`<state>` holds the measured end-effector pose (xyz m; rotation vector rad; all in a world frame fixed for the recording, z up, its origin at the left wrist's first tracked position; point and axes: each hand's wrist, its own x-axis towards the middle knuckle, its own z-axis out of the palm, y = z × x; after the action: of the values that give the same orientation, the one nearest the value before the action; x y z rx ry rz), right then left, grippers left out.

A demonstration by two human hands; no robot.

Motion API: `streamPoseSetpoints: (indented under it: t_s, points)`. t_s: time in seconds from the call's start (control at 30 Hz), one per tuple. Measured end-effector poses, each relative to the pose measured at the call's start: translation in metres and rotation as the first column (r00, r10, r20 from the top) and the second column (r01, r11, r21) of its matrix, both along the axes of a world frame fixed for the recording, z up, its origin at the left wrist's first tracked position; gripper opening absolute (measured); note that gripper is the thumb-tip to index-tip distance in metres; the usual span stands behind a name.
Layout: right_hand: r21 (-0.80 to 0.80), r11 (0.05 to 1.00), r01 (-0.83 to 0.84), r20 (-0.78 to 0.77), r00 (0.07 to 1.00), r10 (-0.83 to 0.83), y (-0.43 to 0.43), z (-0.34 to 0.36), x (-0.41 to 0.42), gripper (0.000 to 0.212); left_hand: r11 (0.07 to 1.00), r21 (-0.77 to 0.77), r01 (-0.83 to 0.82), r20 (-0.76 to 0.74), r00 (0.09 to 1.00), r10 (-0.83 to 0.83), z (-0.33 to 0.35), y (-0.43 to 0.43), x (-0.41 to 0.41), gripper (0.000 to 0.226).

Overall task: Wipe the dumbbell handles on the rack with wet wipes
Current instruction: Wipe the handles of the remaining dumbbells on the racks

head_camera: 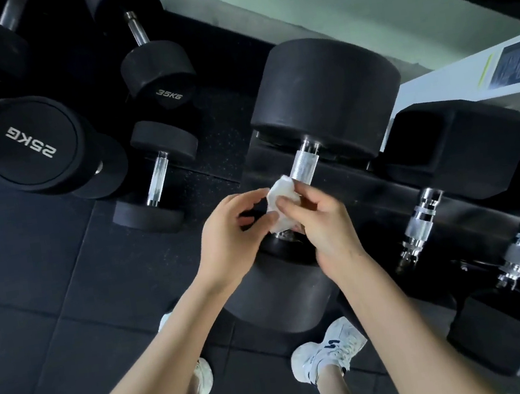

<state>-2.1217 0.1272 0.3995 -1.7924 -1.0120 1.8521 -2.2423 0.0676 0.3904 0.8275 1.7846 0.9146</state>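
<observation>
The wet wipe [281, 202] is wrapped round the near part of the knurled handle [305, 164] of the large round-head dumbbell [323, 87], which lies across the black rack [375, 194]. The right hand [321, 225] grips the wipe against the handle, thumb on top and fingers curled round it. The left hand [235, 230] pinches the wipe's left edge between thumb and index finger (other fingers curled). Hex dumbbells [455, 149] sit just beside, to the right. A 25KG dumbbell [31, 145] stands on the rubber floor [29, 279] to the left.

Handle [305, 165] is showing shiny knurled metal, and the dumbbell head [323, 87] is looking matt black rubber, smooth — wipe [280, 194] is appearing crumpled white cloth
</observation>
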Motion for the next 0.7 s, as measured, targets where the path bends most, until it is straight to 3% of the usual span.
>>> streamPoseSetpoints:
  t_s: [0.13, 0.27, 0.33, 0.4, 0.47, 0.53, 0.6, 0.7]
  points:
    - [-0.168, 0.967, 0.194, -0.121, 0.969, -0.216, 0.003, -0.006, -0.009, 0.024, 0.993, -0.038, 0.113, 0.109, 0.988, -0.108, -0.011, 0.020, -0.010, 0.052]
    - [-0.150, 0.976, 0.159, -0.066, 0.983, -0.170, 0.007, -0.009, -0.005, 0.019, 0.985, -0.021, 0.169, 0.102, 0.981, -0.166, -0.019, 0.032, -0.011, 0.033]
    - [-0.001, 0.993, 0.116, 0.073, 0.991, -0.115, 0.002, -0.014, 0.000, 0.019, 0.994, -0.032, 0.107, -0.013, 0.994, -0.108, -0.025, 0.040, -0.010, 0.026]
    - [0.239, 0.971, -0.016, 0.323, 0.944, -0.064, -0.005, -0.022, 0.007, 0.025, 0.997, -0.071, -0.014, -0.094, 0.996, 0.008, -0.035, 0.052, -0.013, 0.025]
    - [0.369, 0.929, -0.007, 0.420, 0.893, -0.161, -0.010, -0.029, 0.008, 0.024, 0.991, -0.084, -0.108, -0.077, 0.992, 0.101, -0.041, 0.069, -0.012, 0.029]
    - [0.434, 0.897, 0.083, 0.427, 0.858, -0.286, -0.013, -0.036, 0.007, 0.027, 0.987, -0.103, -0.127, 0.011, 0.992, 0.129, -0.045, 0.085, -0.004, 0.032]
    - [0.484, 0.867, 0.123, 0.437, 0.824, -0.361, -0.014, -0.041, 0.004, 0.033, 0.973, -0.170, -0.157, 0.236, 0.952, 0.195, -0.045, 0.099, 0.008, 0.034]
    - [0.542, 0.836, 0.090, 0.475, 0.788, -0.393, -0.016, -0.043, 0.005, 0.039, 0.928, -0.340, -0.150, 0.642, 0.684, 0.345, -0.045, 0.109, 0.013, 0.030]
